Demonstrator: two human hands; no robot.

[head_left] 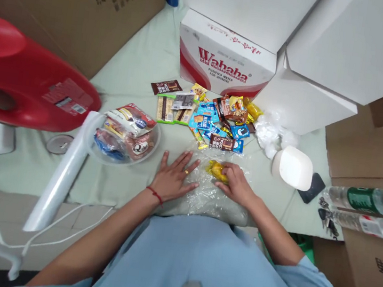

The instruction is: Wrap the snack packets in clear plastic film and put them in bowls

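Observation:
My left hand [175, 179] lies flat with its fingers spread, touching the left side of a sheet of clear plastic film [201, 197]. Over the film's right part, my right hand [237, 184] is closed on a yellow-wrapped snack [216, 170]. Just beyond both hands lies a loose pile of packaged snacks: blue packets [205, 111], a brown cocoa packet [226, 143] and green-edged packs [165, 109] among them. Left of my left hand stands a round clear plastic container [155, 145] holding several snack packets [131, 119].
A Wahaba box [225, 65] stands behind the pile. To the right are crumpled plastic [271, 133], a white cup-like container [293, 167], a dark phone-like slab [313, 188], keys [327, 217] and bottles [365, 199]. On the left are a film roll [62, 173] and a red jug [33, 78].

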